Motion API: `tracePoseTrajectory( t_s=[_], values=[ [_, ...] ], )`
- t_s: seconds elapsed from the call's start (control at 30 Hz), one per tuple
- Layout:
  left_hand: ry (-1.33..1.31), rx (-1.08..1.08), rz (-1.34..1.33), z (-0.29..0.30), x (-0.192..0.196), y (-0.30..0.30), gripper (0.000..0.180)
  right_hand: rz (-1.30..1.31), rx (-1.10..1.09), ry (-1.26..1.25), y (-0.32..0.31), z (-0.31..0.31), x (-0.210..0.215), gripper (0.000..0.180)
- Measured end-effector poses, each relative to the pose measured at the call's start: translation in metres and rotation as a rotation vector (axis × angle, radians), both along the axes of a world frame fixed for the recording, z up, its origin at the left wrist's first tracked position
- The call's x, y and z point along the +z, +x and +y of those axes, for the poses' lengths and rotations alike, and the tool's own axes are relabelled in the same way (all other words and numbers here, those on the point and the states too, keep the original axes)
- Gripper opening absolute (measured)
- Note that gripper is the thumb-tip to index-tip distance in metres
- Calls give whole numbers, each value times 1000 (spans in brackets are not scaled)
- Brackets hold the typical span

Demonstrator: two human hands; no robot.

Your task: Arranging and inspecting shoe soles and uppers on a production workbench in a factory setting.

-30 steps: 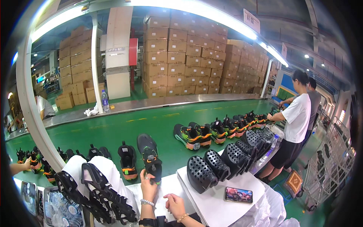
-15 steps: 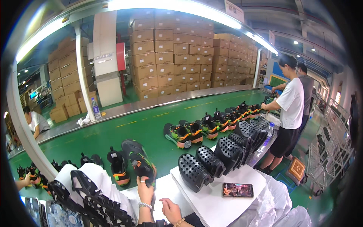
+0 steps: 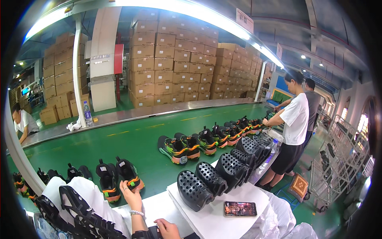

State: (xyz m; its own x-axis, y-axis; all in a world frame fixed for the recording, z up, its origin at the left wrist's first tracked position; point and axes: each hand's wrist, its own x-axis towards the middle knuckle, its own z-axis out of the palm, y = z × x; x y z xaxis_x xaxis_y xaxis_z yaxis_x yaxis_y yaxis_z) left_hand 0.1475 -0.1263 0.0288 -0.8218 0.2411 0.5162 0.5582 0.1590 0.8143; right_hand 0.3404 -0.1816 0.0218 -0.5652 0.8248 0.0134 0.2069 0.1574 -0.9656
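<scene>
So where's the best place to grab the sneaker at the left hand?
Probably the near end of the sneaker, coming from the near side: it appears to stand sole-down, with that rounded end toward the person, and the left hand touches there.

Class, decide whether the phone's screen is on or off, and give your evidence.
On: the phone shows a bright, multicoloured picture across its screen.

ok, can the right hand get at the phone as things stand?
Probably yes: the right hand looks empty, and nothing seems to stand on the white sheets between it and the phone.
</scene>
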Motion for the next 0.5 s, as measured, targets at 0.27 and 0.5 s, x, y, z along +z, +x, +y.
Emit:
tracePoseTrajectory(
  t_s=[0.27, 0.5],
  values=[
    [69, 58, 190, -8, 25, 27, 26, 241, -60, -173, 5, 6, 3, 24],
    [241, -124, 177, 0, 23, 38, 25, 378, -33, -298, 15, 13, 0, 26]
  ],
)
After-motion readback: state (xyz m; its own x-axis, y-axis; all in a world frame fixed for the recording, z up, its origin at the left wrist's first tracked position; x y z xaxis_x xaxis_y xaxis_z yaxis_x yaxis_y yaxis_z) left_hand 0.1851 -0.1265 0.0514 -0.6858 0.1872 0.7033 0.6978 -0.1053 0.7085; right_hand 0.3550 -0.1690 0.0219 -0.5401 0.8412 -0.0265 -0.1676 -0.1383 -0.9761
